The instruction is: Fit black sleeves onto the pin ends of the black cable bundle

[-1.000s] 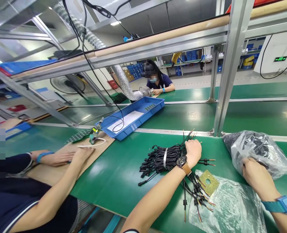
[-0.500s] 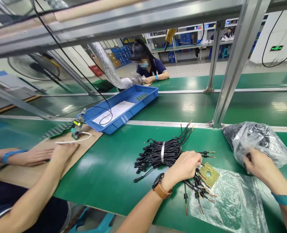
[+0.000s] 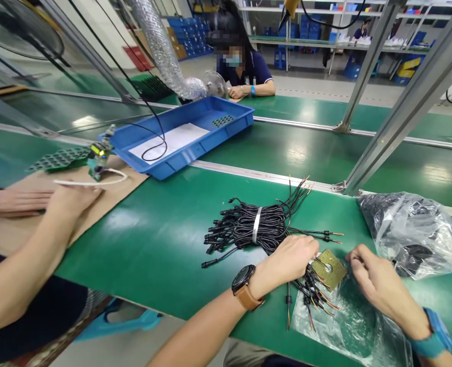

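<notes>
My left hand (image 3: 296,255), with a watch on its wrist, is closed on black cables near the right end of a bundle (image 3: 262,224) tied with a white band. Stripped coloured wire ends (image 3: 315,290) fan out below its fingers. Just right of these fingers lies a square yellowish plate (image 3: 328,270) with a round hole, partly on a flat clear plastic bag (image 3: 355,323). My right hand (image 3: 380,280) is curled, thumb and fingertips together beside the plate; I cannot make out what they hold, if anything. Behind it sits a clear bag of black parts (image 3: 417,229).
A blue tray (image 3: 172,163) with white paper stands at the back left. At far left, a co-worker's hands (image 3: 69,199) rest by a small device (image 3: 99,160) on brown board. A metal post (image 3: 394,102) rises behind the bench; another person sits opposite.
My right hand has left the bag of black parts and moved left towards the plate. My left hand stays on the cables. The camera view has tilted downward.
</notes>
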Demonstrator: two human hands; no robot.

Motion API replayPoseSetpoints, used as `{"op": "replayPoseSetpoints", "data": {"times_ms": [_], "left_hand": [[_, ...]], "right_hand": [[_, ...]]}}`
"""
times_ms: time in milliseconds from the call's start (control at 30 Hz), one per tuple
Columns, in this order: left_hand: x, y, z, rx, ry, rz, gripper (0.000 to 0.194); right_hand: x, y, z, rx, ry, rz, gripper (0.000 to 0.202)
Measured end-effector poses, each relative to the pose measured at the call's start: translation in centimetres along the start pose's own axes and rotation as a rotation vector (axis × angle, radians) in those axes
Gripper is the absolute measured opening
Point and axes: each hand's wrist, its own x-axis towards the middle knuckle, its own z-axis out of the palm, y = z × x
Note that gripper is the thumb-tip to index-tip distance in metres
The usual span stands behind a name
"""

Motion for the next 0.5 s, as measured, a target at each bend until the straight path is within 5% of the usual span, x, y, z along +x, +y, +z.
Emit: {"op": "replayPoseSetpoints", "data": {"times_ms": [133,500], "left_hand": [[-0.1,0.4,-0.2,0.053,0.044,0.003,0.017],[-0.4,-0.1,0.4,-0.079,0.016,-0.034,0.018]], "right_hand": [[0.9,-0.5,2.5,0.082,-0.048,0.025,0.023],[1.0,-0.7,3.3,0.156,0.036,-0.055,0.020]]}}
